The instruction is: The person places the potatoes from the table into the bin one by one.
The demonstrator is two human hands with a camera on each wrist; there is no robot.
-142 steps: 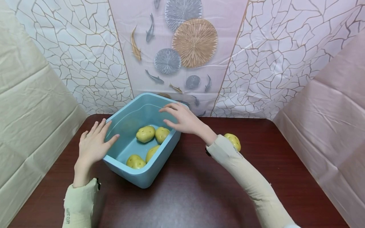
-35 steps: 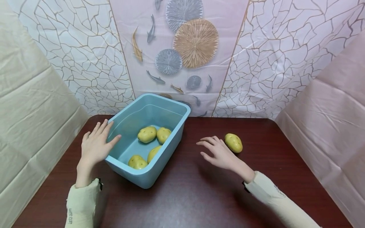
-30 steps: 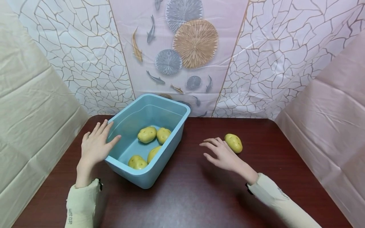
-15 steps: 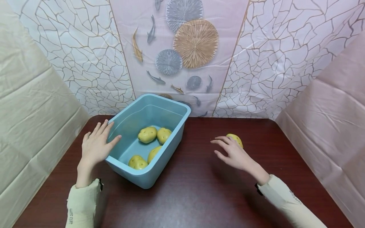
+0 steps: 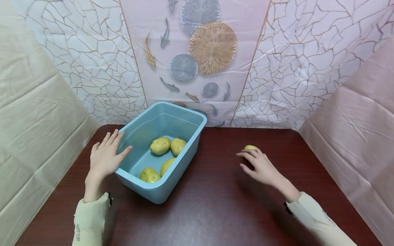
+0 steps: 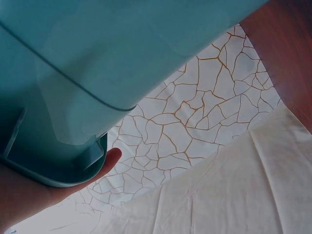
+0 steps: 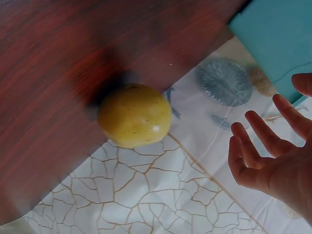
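My left hand point(image 5: 104, 157) lies with spread, straight fingers over the left rim of a light blue plastic bin point(image 5: 176, 178). In the left wrist view a thumb shows right at the rim's underside point(image 6: 73, 182). Several yellow potatoes lie on the bin's floor, among them one potato point(image 5: 160, 146) at the back and another potato point(image 5: 149, 175) near the front. Right of the bin, my right hand point(image 5: 263, 167) hovers above the table with loosely bent fingers and nothing in them. It mostly hides a lone potato point(image 5: 250, 147) in the head view; the right wrist view shows that potato point(image 7: 135, 116) apart from the fingers.
The dark red-brown table point(image 5: 209, 212) carries the bin at its back left. A patterned cloth wall point(image 5: 283, 85) stands behind it, with a beige cloth side point(image 5: 40, 102) on the left and a pinkish one point(image 5: 357, 133) on the right.
My right hand has moved from above the bin out to the right, and now overlaps the lone potato in the head view. The left hand and the bin have stayed put.
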